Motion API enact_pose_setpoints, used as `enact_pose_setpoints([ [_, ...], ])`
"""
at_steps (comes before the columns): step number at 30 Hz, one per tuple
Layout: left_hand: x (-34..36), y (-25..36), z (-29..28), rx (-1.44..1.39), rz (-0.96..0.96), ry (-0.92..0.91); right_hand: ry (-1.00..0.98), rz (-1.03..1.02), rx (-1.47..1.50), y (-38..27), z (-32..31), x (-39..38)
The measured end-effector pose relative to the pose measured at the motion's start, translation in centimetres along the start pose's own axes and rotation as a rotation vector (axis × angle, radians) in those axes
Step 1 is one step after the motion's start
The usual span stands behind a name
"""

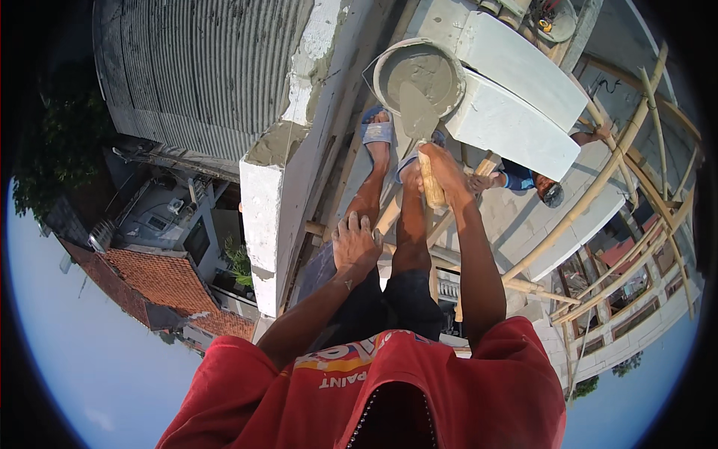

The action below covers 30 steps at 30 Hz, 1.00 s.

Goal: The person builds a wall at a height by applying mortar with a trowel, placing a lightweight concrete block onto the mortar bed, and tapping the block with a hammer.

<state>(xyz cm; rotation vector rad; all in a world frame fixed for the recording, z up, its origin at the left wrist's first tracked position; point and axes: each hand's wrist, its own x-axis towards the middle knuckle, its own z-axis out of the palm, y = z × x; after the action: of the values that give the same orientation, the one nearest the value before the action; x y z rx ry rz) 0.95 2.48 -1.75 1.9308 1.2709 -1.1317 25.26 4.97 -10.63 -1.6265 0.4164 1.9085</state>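
Observation:
My right hand (441,172) grips the wooden handle (432,191) of a trowel (415,112). Its mortar-coated blade reaches into a round bucket (400,63) of wet grey mortar, with a thin wire handle at its side. My left hand (355,243) lies on my left leg near the knee, dusty, with its fingers apart and holding nothing. My sandaled left foot (376,129) is below the bucket's left side. My other foot is partly hidden behind the trowel and my right hand. White blocks (516,135) sit right beside the bucket.
At left, a white wall edge (258,224) with mortar patches borders a drop toward a corrugated roof (194,75) and tiled roofs (149,273). Bamboo scaffolding (628,150) spans the right. Below it a co-worker in blue (516,176) is at work. Another container (553,22) stands at top right.

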Motion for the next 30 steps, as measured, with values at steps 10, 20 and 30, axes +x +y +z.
enact_pose_setpoints([
  [10,11.0,-1.8,-1.4,-0.563,-0.119,0.13,0.476,-0.353,-0.441,4.5,0.3,2.6],
  [20,39.0,-6.8,-7.4,-0.962,0.052,0.48,0.396,-0.259,-0.214,19.4,-3.9,-7.1],
  [30,26.7,13.6,-10.9,-1.546,-0.078,0.031,0.418,-0.01,0.278,30.6,-4.7,-12.3],
])
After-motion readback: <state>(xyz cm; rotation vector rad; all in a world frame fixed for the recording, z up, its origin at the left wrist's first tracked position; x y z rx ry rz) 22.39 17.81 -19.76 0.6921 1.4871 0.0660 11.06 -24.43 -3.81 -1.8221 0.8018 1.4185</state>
